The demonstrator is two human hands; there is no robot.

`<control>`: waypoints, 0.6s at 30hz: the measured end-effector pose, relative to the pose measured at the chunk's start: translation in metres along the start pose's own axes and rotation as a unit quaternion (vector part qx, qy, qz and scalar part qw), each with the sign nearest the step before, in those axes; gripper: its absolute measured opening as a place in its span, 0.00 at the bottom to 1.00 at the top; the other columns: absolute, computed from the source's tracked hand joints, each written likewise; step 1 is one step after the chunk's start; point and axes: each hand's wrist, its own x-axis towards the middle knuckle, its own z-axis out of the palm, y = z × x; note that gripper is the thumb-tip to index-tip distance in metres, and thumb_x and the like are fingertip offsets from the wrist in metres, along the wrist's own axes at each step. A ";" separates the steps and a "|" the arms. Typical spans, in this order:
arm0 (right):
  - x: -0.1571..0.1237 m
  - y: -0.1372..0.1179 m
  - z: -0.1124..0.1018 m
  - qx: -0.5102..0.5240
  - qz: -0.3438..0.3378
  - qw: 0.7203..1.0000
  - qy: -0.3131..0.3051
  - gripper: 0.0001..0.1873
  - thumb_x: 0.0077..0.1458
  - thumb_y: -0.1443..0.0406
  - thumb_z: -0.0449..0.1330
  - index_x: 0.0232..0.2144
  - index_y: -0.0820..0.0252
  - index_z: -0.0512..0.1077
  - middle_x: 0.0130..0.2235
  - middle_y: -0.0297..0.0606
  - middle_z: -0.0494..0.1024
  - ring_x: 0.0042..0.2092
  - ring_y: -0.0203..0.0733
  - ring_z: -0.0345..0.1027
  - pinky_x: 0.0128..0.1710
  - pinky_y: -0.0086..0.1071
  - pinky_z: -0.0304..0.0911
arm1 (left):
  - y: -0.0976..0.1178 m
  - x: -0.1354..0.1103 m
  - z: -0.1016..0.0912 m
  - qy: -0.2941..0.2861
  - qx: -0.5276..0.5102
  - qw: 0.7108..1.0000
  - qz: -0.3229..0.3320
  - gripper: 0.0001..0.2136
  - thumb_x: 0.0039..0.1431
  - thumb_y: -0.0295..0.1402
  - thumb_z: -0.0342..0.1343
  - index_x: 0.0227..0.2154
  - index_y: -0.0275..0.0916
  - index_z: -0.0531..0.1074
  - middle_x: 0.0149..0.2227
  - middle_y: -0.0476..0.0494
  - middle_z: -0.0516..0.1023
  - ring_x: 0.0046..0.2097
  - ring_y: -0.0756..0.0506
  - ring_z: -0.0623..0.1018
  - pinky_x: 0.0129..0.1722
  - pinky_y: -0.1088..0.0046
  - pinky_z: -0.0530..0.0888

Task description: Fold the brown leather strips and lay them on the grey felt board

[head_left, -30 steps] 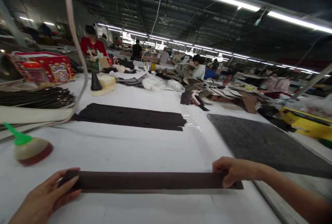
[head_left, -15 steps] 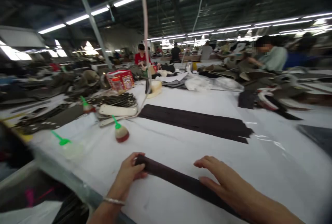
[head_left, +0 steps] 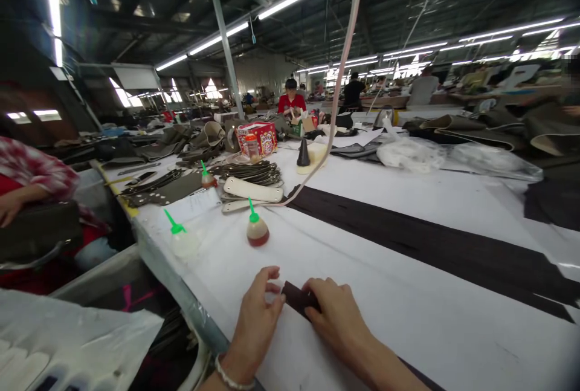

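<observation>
Across the whole width of the view runs a white desk [head_left: 408, 324], and the largest thing on it is a row of long dark strips [head_left: 430, 246] laid side by side, well apart from the hands. Off its left edge a co-worker's plaid sleeve [head_left: 27, 173] shows. Further back lie cream strap pieces [head_left: 251, 188] on a fan of dark cut parts, with a pale cord [head_left: 344, 58] hanging down to them. Nearer stand two green-nozzled bottles, a reddish bottle [head_left: 257, 232] and a clear bottle [head_left: 182, 243]. Close to the near edge lies a narrow dark strip [head_left: 294, 295], only its left end in sight, the rest hidden under the right hand [head_left: 335, 318] and forearm. That hand lies flat on it, fingers [head_left: 317, 288] pressed together and bearing down. The left hand [head_left: 256, 324], a bracelet [head_left: 229, 377] at its wrist, has bent fingers [head_left: 270, 274] at the strip's tip; whether they pinch it or merely touch it I cannot tell. Judging by this, the work is best done with even pressure from the flat hand, keeping the end square and its edges aligned, without dragging the material askew.
</observation>
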 end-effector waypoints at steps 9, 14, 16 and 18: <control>0.007 -0.005 0.006 -0.013 -0.012 1.000 0.005 0.13 0.53 0.74 0.53 0.40 0.57 0.70 0.42 0.38 0.74 0.45 0.47 0.63 0.42 0.39 0.49 | -0.002 -0.013 -0.012 -0.156 0.418 0.805 0.392 0.17 0.62 0.21 0.45 0.51 0.37 0.68 0.49 0.38 0.74 0.51 0.40 0.72 0.53 0.58 0.71; 0.009 -0.006 0.012 -0.022 -0.015 0.999 0.033 0.15 0.54 0.76 0.53 0.41 0.55 0.70 0.42 0.36 0.73 0.45 0.47 0.62 0.42 0.39 0.49 | -0.010 -0.011 -0.018 -0.117 0.460 0.779 0.409 0.15 0.63 0.22 0.45 0.51 0.34 0.67 0.50 0.38 0.74 0.50 0.41 0.73 0.51 0.57 0.73; 0.010 -0.006 0.014 -0.015 -0.017 0.999 0.037 0.15 0.53 0.77 0.54 0.40 0.55 0.70 0.42 0.36 0.73 0.45 0.46 0.62 0.42 0.38 0.49 | -0.008 -0.009 -0.021 -0.120 0.465 0.778 0.404 0.14 0.63 0.22 0.45 0.50 0.33 0.67 0.49 0.38 0.74 0.50 0.41 0.73 0.51 0.56 0.74; 0.012 -0.004 0.016 -0.006 -0.016 0.999 0.038 0.16 0.52 0.77 0.54 0.40 0.55 0.70 0.42 0.35 0.73 0.45 0.46 0.62 0.42 0.39 0.49 | -0.004 -0.005 -0.023 -0.131 0.469 0.779 0.394 0.13 0.62 0.22 0.47 0.48 0.34 0.68 0.50 0.39 0.74 0.50 0.40 0.73 0.50 0.56 0.74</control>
